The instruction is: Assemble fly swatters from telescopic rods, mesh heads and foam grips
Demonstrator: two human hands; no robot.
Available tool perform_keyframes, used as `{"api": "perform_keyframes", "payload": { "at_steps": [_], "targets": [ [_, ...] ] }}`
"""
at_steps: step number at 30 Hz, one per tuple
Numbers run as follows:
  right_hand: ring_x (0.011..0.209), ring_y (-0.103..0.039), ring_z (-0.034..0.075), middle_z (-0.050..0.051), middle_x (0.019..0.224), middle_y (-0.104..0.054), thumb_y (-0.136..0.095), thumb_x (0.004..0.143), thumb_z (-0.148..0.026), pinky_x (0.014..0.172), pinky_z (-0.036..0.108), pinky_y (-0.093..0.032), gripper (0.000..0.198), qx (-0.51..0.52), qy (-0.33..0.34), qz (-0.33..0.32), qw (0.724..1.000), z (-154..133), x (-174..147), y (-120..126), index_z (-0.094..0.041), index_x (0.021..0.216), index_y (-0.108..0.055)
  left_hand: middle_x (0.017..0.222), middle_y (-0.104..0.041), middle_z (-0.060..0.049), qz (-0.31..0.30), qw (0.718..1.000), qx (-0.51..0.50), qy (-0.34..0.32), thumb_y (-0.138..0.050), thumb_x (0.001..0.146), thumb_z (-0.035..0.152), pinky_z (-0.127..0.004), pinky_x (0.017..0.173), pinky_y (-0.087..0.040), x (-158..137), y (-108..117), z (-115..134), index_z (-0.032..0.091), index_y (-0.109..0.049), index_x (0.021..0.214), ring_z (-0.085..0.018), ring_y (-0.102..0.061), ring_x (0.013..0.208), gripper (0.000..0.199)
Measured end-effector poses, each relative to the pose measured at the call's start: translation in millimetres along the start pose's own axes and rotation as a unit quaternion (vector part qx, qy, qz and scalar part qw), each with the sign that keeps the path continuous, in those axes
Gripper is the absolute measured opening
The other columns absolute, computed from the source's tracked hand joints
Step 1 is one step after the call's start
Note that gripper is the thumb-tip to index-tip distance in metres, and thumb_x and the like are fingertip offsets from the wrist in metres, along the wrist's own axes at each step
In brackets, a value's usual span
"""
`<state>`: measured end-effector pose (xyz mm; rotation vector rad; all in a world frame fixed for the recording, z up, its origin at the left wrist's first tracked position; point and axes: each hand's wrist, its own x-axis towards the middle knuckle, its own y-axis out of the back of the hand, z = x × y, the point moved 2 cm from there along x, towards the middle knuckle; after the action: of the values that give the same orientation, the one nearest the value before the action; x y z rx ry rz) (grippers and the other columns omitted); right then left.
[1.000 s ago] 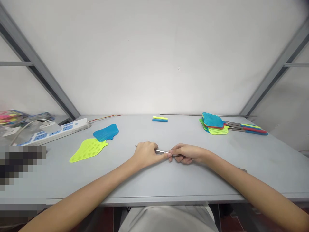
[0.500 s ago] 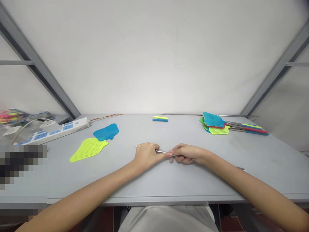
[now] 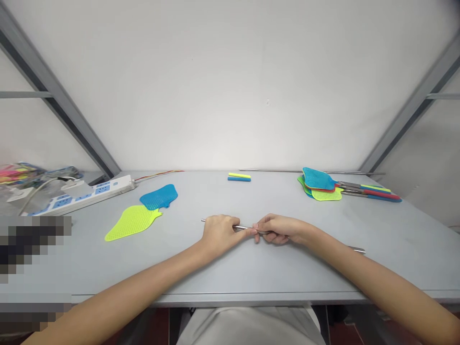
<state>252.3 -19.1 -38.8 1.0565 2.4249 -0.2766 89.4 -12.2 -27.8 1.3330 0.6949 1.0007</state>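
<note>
My left hand (image 3: 222, 235) is closed around a thin metal rod (image 3: 243, 227), whose tip sticks out to the left. At the rod's right end, my right hand (image 3: 275, 228) pinches it, and the two hands nearly touch. That end is hidden by the fingers. To the left lie a blue fly swatter head (image 3: 159, 196) and a yellow-green fly swatter head (image 3: 132, 223), side by side and slightly overlapping. Under my right forearm another metal piece (image 3: 358, 249) shows only partly.
At the back right is a pile of fly swatters (image 3: 319, 179) with metal shafts and coloured grips. A yellow tube and a blue tube (image 3: 239, 179) lie near the wall. A long rod (image 3: 273, 170) runs along the back edge. A power strip (image 3: 104, 192) lies at the left.
Both hands keep their grip on the rod almost unmoved. The whole view has shifted by a few pixels.
</note>
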Motion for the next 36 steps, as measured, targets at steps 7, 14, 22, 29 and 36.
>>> {"api": "perform_keyframes", "payload": {
  "at_steps": [7, 14, 22, 29, 36],
  "targets": [
    [0.032, -0.015, 0.001, -0.009, 0.044, -0.021, -0.040, 0.076, -0.041, 0.029, 0.015, -0.008, 0.033, -0.007, -0.009, 0.000, 1.000, -1.2, -0.8, -0.9, -0.011, 0.073, -0.053, 0.053, -0.057, -0.004, -0.001, 1.000, -0.001, -0.007, -0.024, 0.068, 0.066, -0.024, 0.047, -0.016, -1.7, -0.7, 3.8, 0.017, -0.050, 0.050, -0.016, -0.051, 0.053, 0.059],
    [0.032, -0.014, 0.001, -0.009, 0.043, -0.020, -0.041, 0.076, -0.042, 0.029, 0.015, -0.008, 0.034, -0.011, -0.003, -0.007, 1.000, -0.4, -0.6, -1.1, -0.011, 0.073, -0.053, 0.057, -0.059, -0.003, -0.010, 1.000, -0.009, -0.023, -0.024, 0.073, 0.061, -0.023, 0.048, -0.019, -4.3, 0.6, 8.1, 0.018, -0.053, 0.055, -0.016, -0.052, 0.055, 0.055],
    [0.031, -0.014, 0.001, -0.009, 0.042, -0.019, -0.041, 0.075, -0.044, 0.029, 0.015, -0.007, 0.035, -0.015, -0.004, -0.017, 1.000, 1.9, 0.6, -0.4, -0.011, 0.074, -0.054, 0.063, -0.061, -0.004, -0.025, 0.999, -0.013, -0.037, -0.024, 0.077, 0.054, -0.024, 0.049, -0.022, -7.6, -1.8, 11.8, 0.019, -0.055, 0.062, -0.017, -0.054, 0.060, 0.049],
    [0.032, -0.015, 0.001, -0.009, 0.043, -0.021, -0.041, 0.075, -0.043, 0.030, 0.015, -0.008, 0.034, -0.016, -0.001, -0.018, 1.000, 0.6, -0.6, -2.3, -0.011, 0.073, -0.053, 0.065, -0.062, -0.004, -0.022, 0.999, -0.017, -0.020, -0.026, 0.077, 0.053, -0.025, 0.050, -0.024, -9.9, 0.0, 14.8, 0.019, -0.055, 0.061, -0.018, -0.055, 0.062, 0.047],
    [0.032, -0.015, 0.001, -0.008, 0.044, -0.023, -0.041, 0.074, -0.042, 0.029, 0.015, -0.008, 0.032, -0.020, 0.006, 0.009, 1.000, -0.2, -1.9, -3.3, -0.012, 0.072, -0.053, 0.056, -0.059, -0.002, -0.033, 0.999, -0.028, -0.027, -0.025, 0.074, 0.058, -0.024, 0.048, -0.023, -1.6, -0.6, 9.9, 0.020, -0.054, 0.057, -0.017, -0.053, 0.055, 0.051]
  ]
}}
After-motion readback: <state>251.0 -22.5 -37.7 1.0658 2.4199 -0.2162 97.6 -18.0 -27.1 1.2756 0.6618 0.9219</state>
